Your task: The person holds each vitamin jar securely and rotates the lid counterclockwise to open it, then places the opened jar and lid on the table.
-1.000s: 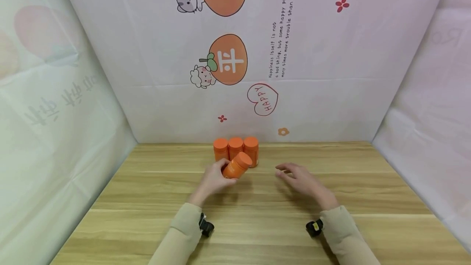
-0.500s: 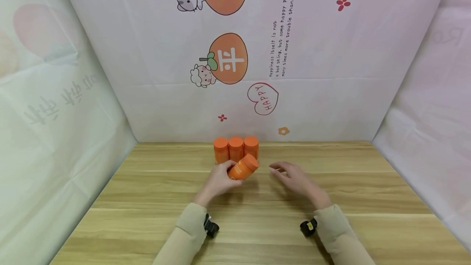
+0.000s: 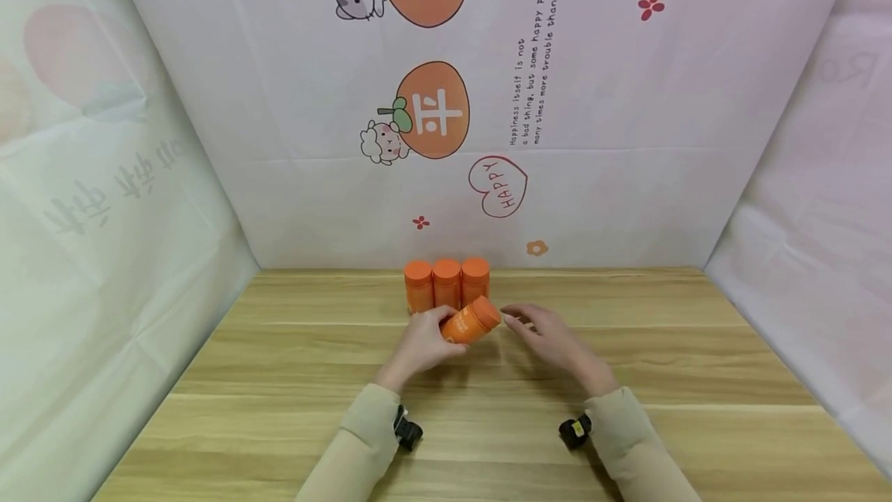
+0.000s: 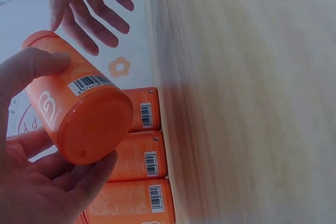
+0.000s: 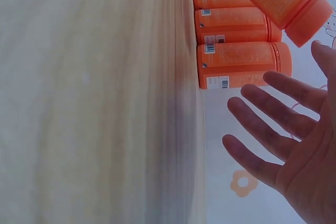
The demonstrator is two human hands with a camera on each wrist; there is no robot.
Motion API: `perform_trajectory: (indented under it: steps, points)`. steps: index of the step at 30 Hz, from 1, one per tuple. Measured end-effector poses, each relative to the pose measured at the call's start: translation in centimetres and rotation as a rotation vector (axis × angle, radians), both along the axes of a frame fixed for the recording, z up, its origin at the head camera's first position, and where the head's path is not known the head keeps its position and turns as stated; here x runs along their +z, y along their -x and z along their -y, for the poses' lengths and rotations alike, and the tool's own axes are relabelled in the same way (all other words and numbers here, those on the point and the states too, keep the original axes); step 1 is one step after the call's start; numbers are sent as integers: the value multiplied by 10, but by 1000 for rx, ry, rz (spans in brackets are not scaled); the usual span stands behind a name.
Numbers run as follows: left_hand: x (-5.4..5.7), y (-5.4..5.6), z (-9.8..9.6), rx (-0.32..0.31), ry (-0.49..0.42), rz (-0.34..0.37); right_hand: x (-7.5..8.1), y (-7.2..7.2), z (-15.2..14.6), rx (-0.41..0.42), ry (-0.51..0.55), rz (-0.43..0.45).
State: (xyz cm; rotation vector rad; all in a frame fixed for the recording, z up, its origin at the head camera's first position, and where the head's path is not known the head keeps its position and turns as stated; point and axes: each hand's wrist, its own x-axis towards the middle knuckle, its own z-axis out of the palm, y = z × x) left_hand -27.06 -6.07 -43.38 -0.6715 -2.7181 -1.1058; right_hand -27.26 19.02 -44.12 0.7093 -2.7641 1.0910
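Observation:
My left hand (image 3: pixel 423 343) grips an orange bottle (image 3: pixel 472 321) with an orange cap, tilted so that the cap points up and to the right. In the left wrist view, the thumb and fingers wrap round the bottle (image 4: pixel 79 98), and its base and a barcode face that camera. Just right of the cap is my right hand (image 3: pixel 550 337), fingers spread and holding nothing. From the right wrist view, its thumb lies close to the cap (image 5: pixel 308 20); whether they touch I cannot tell. Behind, three matching orange bottles (image 3: pixel 447 283) stand upright side by side.
The wooden table (image 3: pixel 488 440) meets a printed white cloth wall (image 3: pixel 592 200) behind the standing bottles. Cloth walls also rise at the left (image 3: pixel 139 269) and right (image 3: pixel 801 254). A small black camera sits on each wrist.
My left hand has carried the bottle a little to the right and tipped it further over. My right hand has moved left, closing in on its cap. The three standing bottles have stayed put.

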Motion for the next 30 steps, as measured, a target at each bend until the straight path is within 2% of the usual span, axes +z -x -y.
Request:
perform_trajectory:
  steps: [5, 18, 30]
  points:
    - [0, 0, -3, 2, 3, 13, 3, -1, 5, -5, 23, 1]
    - [2, -2, -12, -11, 46, 53, 2, -1, 14, 19, 58, -63]
    - [5, -8, -16, -13, 73, 28, 6, -4, 24, 35, 68, -16]
